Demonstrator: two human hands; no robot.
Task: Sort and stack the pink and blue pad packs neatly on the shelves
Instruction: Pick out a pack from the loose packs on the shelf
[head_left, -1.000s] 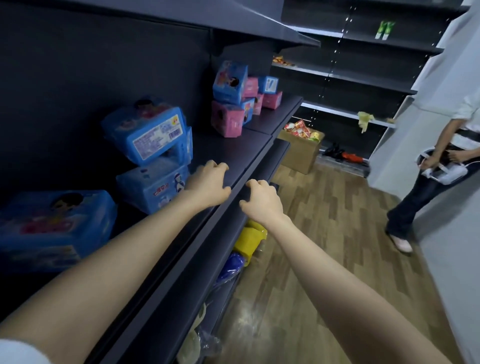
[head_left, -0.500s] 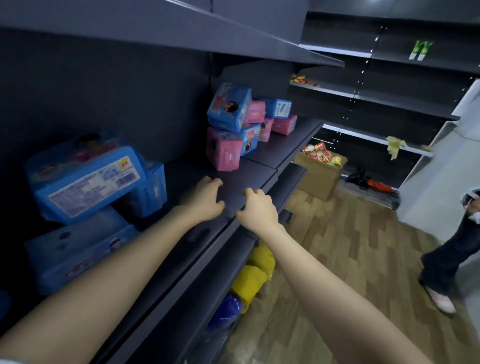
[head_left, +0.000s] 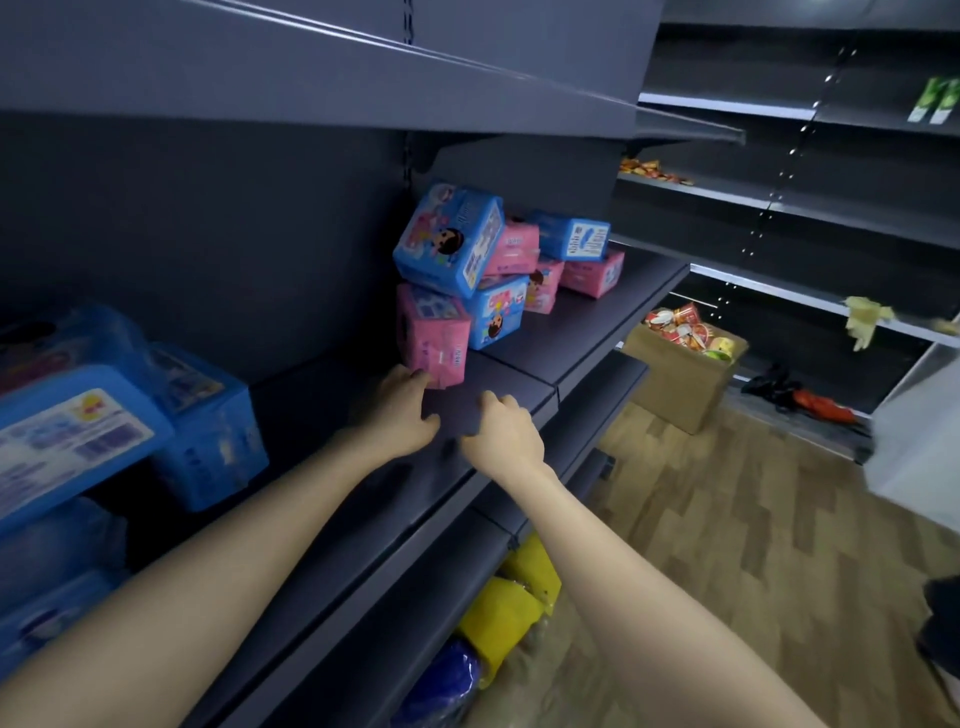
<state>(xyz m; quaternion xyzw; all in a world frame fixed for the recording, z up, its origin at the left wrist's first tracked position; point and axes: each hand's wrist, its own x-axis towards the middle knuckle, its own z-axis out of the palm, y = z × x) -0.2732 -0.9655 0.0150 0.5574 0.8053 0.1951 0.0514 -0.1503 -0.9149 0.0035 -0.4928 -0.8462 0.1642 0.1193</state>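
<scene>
A jumbled pile of pad packs sits on the dark shelf (head_left: 524, 364). Nearest is a pink pack (head_left: 434, 338) standing on end, with a tilted blue pack (head_left: 449, 239) resting on top and another blue pack (head_left: 496, 312) behind it. Further back lie pink packs (head_left: 592, 273) and a blue pack (head_left: 574, 236). My left hand (head_left: 400, 410) reaches over the shelf, its fingertips at the lower corner of the nearest pink pack, fingers loosely curled and holding nothing. My right hand (head_left: 501, 428) hovers beside it, empty. Large blue packs (head_left: 72, 431) are stacked at the left.
A shelf board (head_left: 363, 88) overhangs above. Below the shelf lie yellow bags (head_left: 498, 618) and a blue bag (head_left: 441, 686). A cardboard box (head_left: 675, 379) of snacks stands on the wooden floor. More dark shelving (head_left: 805, 208) runs at the right. Someone's shoe (head_left: 940, 639) shows at the right edge.
Both hands have travelled forward along the shelf toward the pile, and my left hand now reaches the nearest pink pack. The view has shifted closer; the person at right has mostly left the frame.
</scene>
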